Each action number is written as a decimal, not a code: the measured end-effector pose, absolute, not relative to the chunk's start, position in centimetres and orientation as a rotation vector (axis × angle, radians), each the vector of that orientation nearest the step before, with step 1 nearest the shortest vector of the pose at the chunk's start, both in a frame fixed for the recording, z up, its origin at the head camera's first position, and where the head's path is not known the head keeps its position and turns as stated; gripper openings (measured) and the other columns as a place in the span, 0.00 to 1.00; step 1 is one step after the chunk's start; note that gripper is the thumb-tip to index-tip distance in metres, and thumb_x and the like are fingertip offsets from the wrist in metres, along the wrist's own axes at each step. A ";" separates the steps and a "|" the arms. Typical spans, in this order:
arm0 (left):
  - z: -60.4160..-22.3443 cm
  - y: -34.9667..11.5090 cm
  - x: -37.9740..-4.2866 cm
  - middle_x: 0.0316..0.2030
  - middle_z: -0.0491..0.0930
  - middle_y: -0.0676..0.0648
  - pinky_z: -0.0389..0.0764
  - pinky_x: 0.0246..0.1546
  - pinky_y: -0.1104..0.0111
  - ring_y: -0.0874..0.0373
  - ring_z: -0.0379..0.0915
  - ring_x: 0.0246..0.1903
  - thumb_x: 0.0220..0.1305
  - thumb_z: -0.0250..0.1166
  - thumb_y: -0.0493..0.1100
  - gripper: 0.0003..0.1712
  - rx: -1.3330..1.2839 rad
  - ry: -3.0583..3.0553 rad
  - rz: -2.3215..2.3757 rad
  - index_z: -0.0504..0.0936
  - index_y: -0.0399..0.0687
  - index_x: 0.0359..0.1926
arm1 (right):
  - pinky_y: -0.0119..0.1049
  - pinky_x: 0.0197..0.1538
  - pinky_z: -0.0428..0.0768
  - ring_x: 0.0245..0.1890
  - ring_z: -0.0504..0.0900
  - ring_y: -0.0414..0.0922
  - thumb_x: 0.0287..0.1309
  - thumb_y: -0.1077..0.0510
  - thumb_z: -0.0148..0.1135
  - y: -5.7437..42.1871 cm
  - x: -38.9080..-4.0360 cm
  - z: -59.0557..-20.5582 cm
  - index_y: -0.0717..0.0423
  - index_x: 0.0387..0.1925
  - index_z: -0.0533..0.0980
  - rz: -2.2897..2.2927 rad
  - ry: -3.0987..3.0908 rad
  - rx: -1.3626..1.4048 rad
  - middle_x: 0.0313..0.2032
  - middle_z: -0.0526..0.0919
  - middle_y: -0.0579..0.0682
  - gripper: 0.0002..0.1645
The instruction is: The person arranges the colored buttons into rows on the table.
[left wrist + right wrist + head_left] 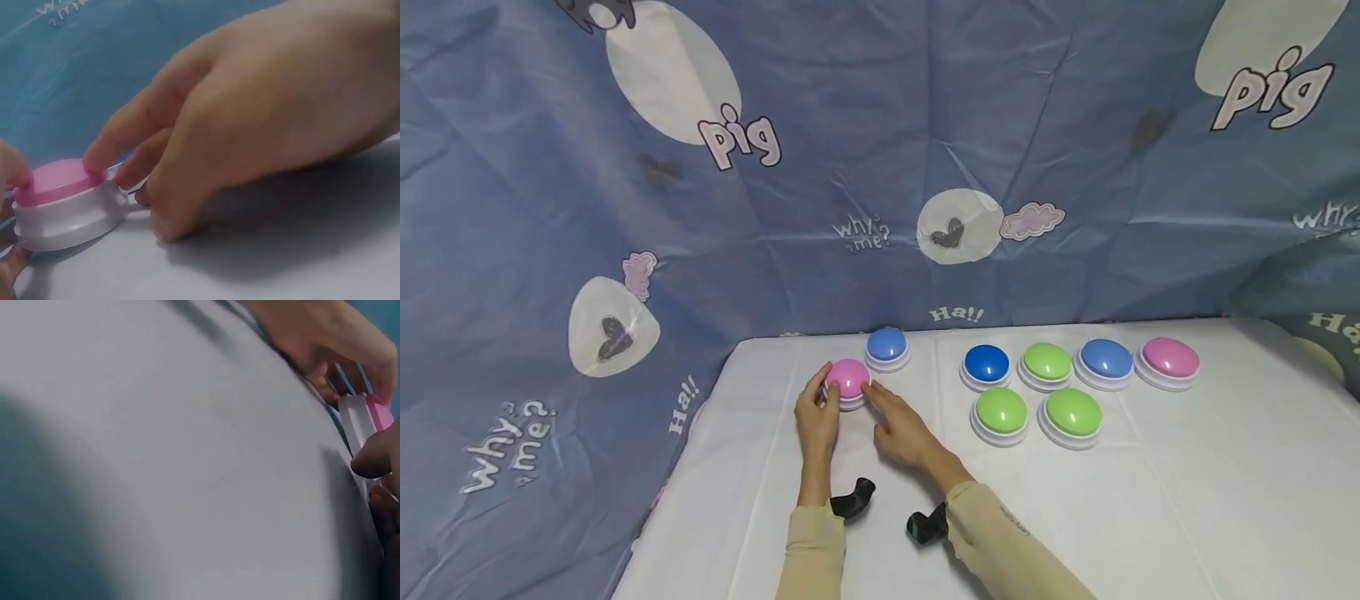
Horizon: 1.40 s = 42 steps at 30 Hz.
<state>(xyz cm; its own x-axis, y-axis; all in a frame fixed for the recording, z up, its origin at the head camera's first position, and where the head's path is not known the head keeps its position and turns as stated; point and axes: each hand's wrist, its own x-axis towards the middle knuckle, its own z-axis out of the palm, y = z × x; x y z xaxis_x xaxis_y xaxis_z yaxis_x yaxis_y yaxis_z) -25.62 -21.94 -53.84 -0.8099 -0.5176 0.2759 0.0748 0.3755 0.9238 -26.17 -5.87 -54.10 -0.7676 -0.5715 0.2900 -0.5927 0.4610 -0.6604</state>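
Observation:
A pink dome push button (847, 377) with a white round base stands at the left of the white table. My left hand (817, 423) holds its left side, the thumb on the near part of the dome. From the right, my right hand (901, 430) touches it with extended fingers. In the left wrist view, the right index finger (119, 137) rests on the rim of the pink dome, and the thumb hangs apart from the base. Just behind stands a light blue push button (886, 343). The right wrist view shows only part of the pink button (379, 412), between both hands.
Right of the hands stand two rows of push buttons: a dark blue one (987, 363), a green one (1047, 362), a blue one (1107, 358) and a pink one (1171, 357) behind, two green ones (1001, 411) in front. A blue printed cloth (850, 283) hangs behind the table.

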 end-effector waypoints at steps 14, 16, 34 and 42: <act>-53.7 -21.8 -25.7 0.60 0.74 0.44 0.68 0.65 0.57 0.50 0.66 0.64 0.63 0.59 0.36 0.21 0.283 -2.087 -1.566 0.77 0.48 0.58 | 0.49 0.69 0.64 0.70 0.59 0.53 0.56 0.64 0.54 -5.1 -25.3 -54.0 0.53 0.72 0.54 1.264 -2.672 1.019 0.72 0.55 0.58 0.41; -53.6 -21.7 -25.7 0.60 0.74 0.44 0.68 0.65 0.57 0.50 0.66 0.64 0.63 0.59 0.35 0.21 0.283 -2.095 -1.570 0.77 0.47 0.58 | 0.49 0.70 0.62 0.71 0.58 0.53 0.57 0.63 0.54 -4.9 -25.4 -53.8 0.53 0.72 0.54 1.322 -2.685 1.009 0.72 0.54 0.58 0.41; -52.1 -18.3 -25.1 0.62 0.72 0.43 0.63 0.68 0.59 0.50 0.61 0.66 0.64 0.58 0.35 0.21 0.222 -1.965 -1.880 0.76 0.44 0.59 | 0.50 0.69 0.62 0.73 0.50 0.57 0.56 0.74 0.51 -1.7 -24.0 -53.7 0.61 0.70 0.54 1.818 -2.388 1.036 0.73 0.47 0.61 0.40; -50.9 -15.1 -25.2 0.62 0.72 0.43 0.71 0.62 0.67 0.51 0.69 0.61 0.64 0.59 0.36 0.21 0.199 -1.922 -1.907 0.77 0.47 0.58 | 0.59 0.63 0.67 0.69 0.55 0.62 0.58 0.76 0.49 1.4 -22.2 -50.8 0.62 0.70 0.55 1.852 -2.291 1.018 0.71 0.48 0.65 0.38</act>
